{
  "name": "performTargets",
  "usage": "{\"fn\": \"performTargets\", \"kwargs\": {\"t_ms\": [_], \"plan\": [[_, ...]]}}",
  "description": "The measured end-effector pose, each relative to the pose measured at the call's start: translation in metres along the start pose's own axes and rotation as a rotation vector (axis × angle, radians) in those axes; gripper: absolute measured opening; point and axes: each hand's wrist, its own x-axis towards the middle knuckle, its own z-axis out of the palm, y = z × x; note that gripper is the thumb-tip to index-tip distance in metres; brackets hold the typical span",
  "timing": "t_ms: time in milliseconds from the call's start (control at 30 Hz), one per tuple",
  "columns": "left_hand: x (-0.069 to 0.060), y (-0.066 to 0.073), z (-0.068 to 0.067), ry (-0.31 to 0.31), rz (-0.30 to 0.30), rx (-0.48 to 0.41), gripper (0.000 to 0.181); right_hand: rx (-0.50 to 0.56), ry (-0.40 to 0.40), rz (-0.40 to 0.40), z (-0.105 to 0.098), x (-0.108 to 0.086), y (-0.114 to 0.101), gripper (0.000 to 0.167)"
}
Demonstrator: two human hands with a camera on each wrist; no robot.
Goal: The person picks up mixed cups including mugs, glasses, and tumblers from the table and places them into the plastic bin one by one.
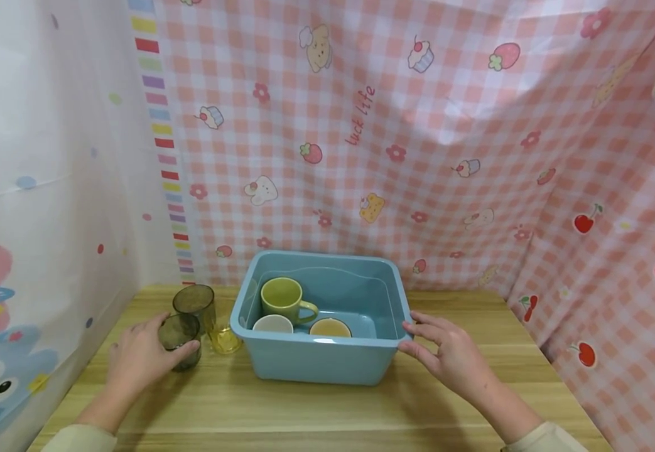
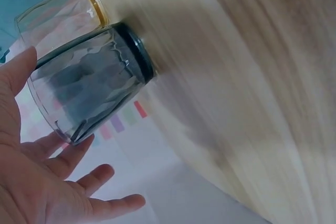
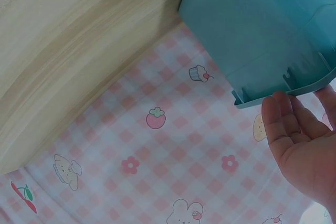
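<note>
My left hand (image 1: pixel 140 355) is around a dark tinted glass (image 1: pixel 179 333), thumb on the near side and fingers on the far side. In the left wrist view, the thumb and two fingertips meet the dark glass near its rim, while the other fingers of the left hand (image 2: pixel 47 182) stretch out loosely. Outside the right end of a blue plastic bin (image 1: pixel 321 361), my right hand (image 1: pixel 454 351) touches the rim with mostly straight fingers. The right wrist view has the right hand (image 3: pixel 304 135) along that rim.
Behind the held glass stands another dark glass (image 1: pixel 194 298), with a yellow-tinted glass (image 1: pixel 225 339) beside it. Inside the bin are a green mug (image 1: pixel 281 295), a white cup (image 1: pixel 273 324) and a tan-topped cup (image 1: pixel 330 328). Patterned cloths surround the wooden table (image 1: pixel 304 414).
</note>
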Motion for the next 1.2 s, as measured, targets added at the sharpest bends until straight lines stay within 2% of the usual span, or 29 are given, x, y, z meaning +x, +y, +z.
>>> {"fn": "performTargets", "kwargs": {"t_ms": [133,300,1067,1200], "plan": [[0.0019,0.0004,-0.0050,-0.039,-0.003,0.042,0.113,0.003,0.008,-0.008,0.0007,-0.0005,0.0002,0.041],[0.0030,0.0012,-0.0093,-0.075,-0.018,0.043,0.114,-0.004,0.007,-0.005,0.0013,0.0000,0.0006,0.042],[0.0009,-0.0002,-0.0056,-0.030,-0.011,0.010,0.110,0.021,0.003,0.012,0.0011,-0.0016,-0.0009,0.040],[0.0002,-0.0001,-0.0062,-0.033,-0.014,0.006,0.109,0.040,-0.008,0.041,0.0017,-0.0029,-0.0004,0.039]]}}
